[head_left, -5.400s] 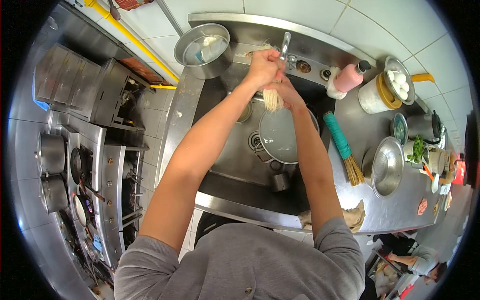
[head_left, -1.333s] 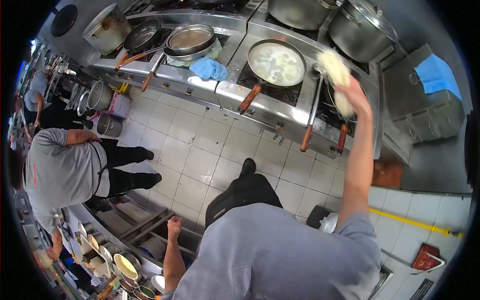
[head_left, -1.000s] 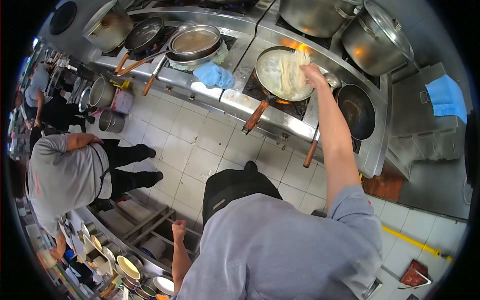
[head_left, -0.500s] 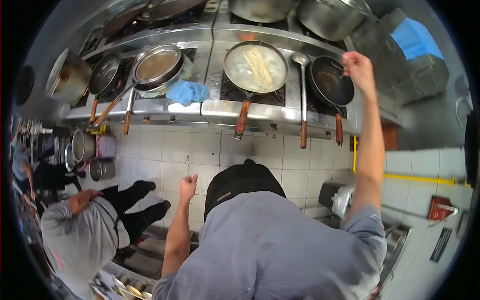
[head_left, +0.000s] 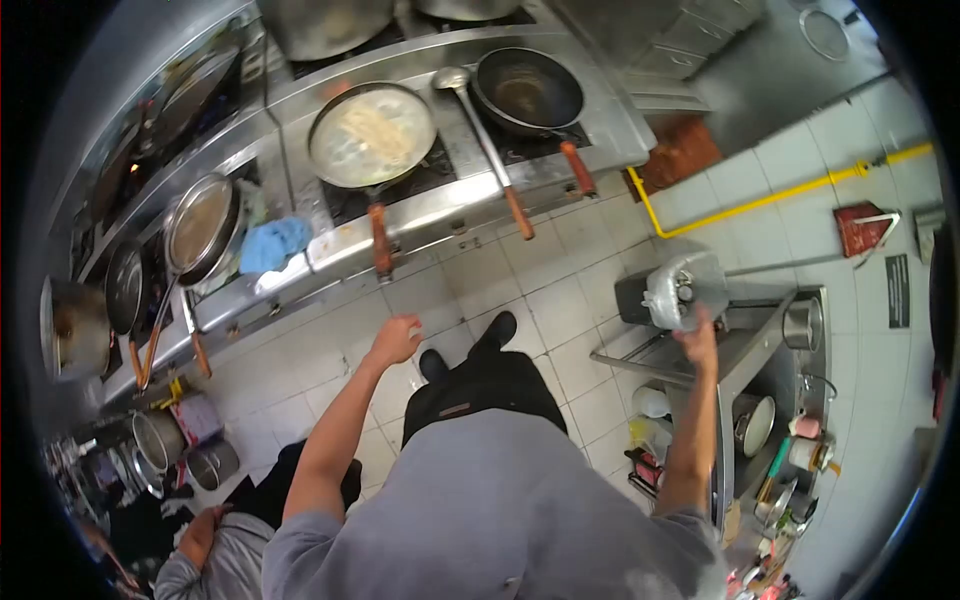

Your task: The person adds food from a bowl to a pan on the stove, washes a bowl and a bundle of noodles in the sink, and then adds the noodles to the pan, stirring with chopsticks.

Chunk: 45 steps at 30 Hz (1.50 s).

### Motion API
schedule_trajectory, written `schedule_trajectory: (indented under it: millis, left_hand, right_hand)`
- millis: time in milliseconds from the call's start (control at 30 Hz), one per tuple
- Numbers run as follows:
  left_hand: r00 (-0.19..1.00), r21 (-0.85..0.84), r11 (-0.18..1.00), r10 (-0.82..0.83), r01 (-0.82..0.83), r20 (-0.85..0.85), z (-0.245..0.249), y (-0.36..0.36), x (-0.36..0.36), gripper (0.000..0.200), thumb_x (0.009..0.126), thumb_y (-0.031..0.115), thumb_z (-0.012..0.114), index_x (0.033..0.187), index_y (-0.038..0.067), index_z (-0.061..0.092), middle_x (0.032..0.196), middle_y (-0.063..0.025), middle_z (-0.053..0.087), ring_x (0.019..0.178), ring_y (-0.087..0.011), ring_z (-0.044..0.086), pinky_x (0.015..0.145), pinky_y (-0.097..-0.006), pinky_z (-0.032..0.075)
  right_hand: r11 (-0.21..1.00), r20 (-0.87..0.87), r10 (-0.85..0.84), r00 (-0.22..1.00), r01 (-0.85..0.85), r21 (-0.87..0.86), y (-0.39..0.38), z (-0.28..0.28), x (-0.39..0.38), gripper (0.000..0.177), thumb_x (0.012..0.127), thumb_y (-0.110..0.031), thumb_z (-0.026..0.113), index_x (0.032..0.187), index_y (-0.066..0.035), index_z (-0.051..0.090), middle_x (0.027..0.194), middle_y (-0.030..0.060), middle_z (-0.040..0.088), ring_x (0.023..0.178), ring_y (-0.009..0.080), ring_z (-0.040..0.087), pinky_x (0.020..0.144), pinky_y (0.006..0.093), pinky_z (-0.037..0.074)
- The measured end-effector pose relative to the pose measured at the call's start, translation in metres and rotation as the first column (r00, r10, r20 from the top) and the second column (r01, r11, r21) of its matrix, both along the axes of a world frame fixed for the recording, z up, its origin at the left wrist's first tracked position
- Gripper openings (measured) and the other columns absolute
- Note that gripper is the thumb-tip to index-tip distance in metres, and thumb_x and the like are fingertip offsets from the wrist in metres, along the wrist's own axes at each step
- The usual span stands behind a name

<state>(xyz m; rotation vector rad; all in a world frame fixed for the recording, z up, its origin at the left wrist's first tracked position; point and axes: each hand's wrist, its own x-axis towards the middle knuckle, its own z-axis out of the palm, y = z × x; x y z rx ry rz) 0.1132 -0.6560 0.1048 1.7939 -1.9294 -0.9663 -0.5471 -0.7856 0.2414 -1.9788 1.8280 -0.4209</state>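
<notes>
My left hand (head_left: 397, 341) hangs in the air over the floor tiles, away from the stove. Its fingers are loosely bent and apart, and it holds nothing. Out to the right, my right hand (head_left: 698, 342) is over the near side of a bin lined with a clear plastic bag (head_left: 688, 285). Its fingers are smeared, so I cannot make out whether anything is in them. On the stove, a frying pan of pale liquid (head_left: 330, 150) holds a light, elongated piece of food (head_left: 378, 135). A ladle (head_left: 487, 140) and a dark wok (head_left: 527, 92) lie to its right.
A steel sink counter (head_left: 745, 375) with pots and utensils runs along the right. A blue cloth (head_left: 274, 245) lies at the stove edge beside a strainer (head_left: 203, 228). Another person (head_left: 235, 550) is at lower left. A yellow pipe (head_left: 745, 205) follows the wall.
My body has turned right, away from the stove. My right hand has moved from above the dark wok to the lined bin. My left hand has loosened from a fist.
</notes>
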Motion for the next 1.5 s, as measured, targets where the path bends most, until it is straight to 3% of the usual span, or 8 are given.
schedule_trajectory:
  millis: [100,300,633,967,1167,1233,1300,1500]
  left_hand:
    - [0.995,0.164,0.986,0.042,-0.026,-0.095,0.005,-0.004,-0.023,0.029,0.081,0.021,0.068,0.100,0.001,0.064,0.108,-0.0208,0.064,0.104,-0.0392,0.058,0.092,-0.0431,0.046]
    - [0.989,0.120,0.983,-0.137,0.142,-0.046,0.024,-0.050,-0.093,0.032,0.081,0.020,0.068,0.105,-0.001,0.064,0.109,-0.0224,0.064,0.106,-0.0386,0.059,0.094,-0.0417,0.045]
    - [0.975,0.234,0.947,-0.223,0.222,-0.023,-0.023,-0.040,-0.226,0.034,0.083,0.018,0.066,0.108,-0.004,0.062,0.107,-0.0223,0.066,0.104,-0.0350,0.062,0.091,-0.0384,0.048]
    - [0.988,0.405,0.906,0.069,-0.120,0.138,-0.032,0.009,-0.327,0.028,0.081,0.014,0.068,0.102,-0.004,0.064,0.094,-0.0185,0.068,0.088,-0.0262,0.066,0.080,-0.0355,0.051]
    - [0.981,0.382,0.916,0.051,-0.121,0.189,-0.006,0.003,-0.347,0.029,0.081,0.015,0.067,0.102,-0.005,0.063,0.088,-0.0176,0.069,0.082,-0.0249,0.067,0.075,-0.0333,0.052]
    - [0.980,0.357,0.932,-0.006,-0.067,0.200,0.013,-0.006,-0.359,0.030,0.082,0.016,0.067,0.102,-0.006,0.063,0.087,-0.0183,0.069,0.083,-0.0248,0.067,0.075,-0.0330,0.052]
    - [0.990,0.311,0.948,0.023,-0.065,0.136,0.014,-0.014,-0.366,0.028,0.084,0.016,0.066,0.101,-0.006,0.063,0.087,-0.0180,0.068,0.081,-0.0244,0.067,0.074,-0.0331,0.052]
    - [0.987,0.264,0.963,0.017,-0.059,0.159,0.042,-0.021,-0.426,0.027,0.086,0.016,0.064,0.101,-0.007,0.062,0.088,-0.0182,0.068,0.084,-0.0247,0.066,0.075,-0.0331,0.051]
  right_hand:
    - [0.798,0.476,-0.562,0.676,0.293,0.526,0.031,0.022,0.041,0.061,0.090,-0.033,0.065,0.137,0.001,0.044,0.141,0.0172,0.045,0.132,0.0274,0.042,0.105,0.0403,0.037]
    - [0.971,0.968,-0.237,-0.076,-0.008,0.238,0.024,0.121,0.025,0.069,0.098,-0.053,0.035,0.137,0.003,0.042,0.143,0.0182,0.043,0.129,0.0301,0.045,0.104,0.0450,0.040]
    - [0.798,0.884,-0.367,0.288,0.586,0.140,0.063,0.050,-0.227,0.050,0.085,0.003,0.059,0.133,-0.002,0.047,0.115,0.0130,0.062,0.104,0.0218,0.061,0.089,0.0338,0.052]
    - [0.203,0.403,-0.869,0.286,0.950,-0.236,0.146,-0.031,-0.690,0.044,0.077,-0.018,0.068,0.116,0.001,0.058,0.104,0.0163,0.067,0.093,0.0281,0.065,0.082,0.0381,0.051]
    - [0.527,-0.286,-0.822,0.492,0.466,-0.711,0.120,0.023,-0.782,0.063,0.070,-0.012,0.058,0.130,0.000,0.045,0.125,0.0266,0.054,0.113,0.0418,0.053,0.097,0.0462,0.043]
    - [0.606,-0.422,-0.724,0.546,0.795,-0.011,0.121,0.021,-0.808,0.040,0.073,-0.016,0.060,0.110,-0.002,0.060,0.105,0.0202,0.064,0.093,0.0359,0.062,0.079,0.0459,0.052]
    - [0.378,-0.346,-0.570,0.745,0.611,0.695,0.116,0.013,-0.835,0.027,0.076,-0.020,0.062,0.097,-0.002,0.065,0.091,0.0154,0.068,0.078,0.0311,0.066,0.066,0.0441,0.055]
    - [0.238,0.738,-0.675,0.016,0.951,0.196,0.115,0.004,-0.824,0.032,0.076,-0.023,0.067,0.088,0.005,0.062,0.078,0.0106,0.064,0.066,0.0214,0.064,0.055,0.0405,0.054]
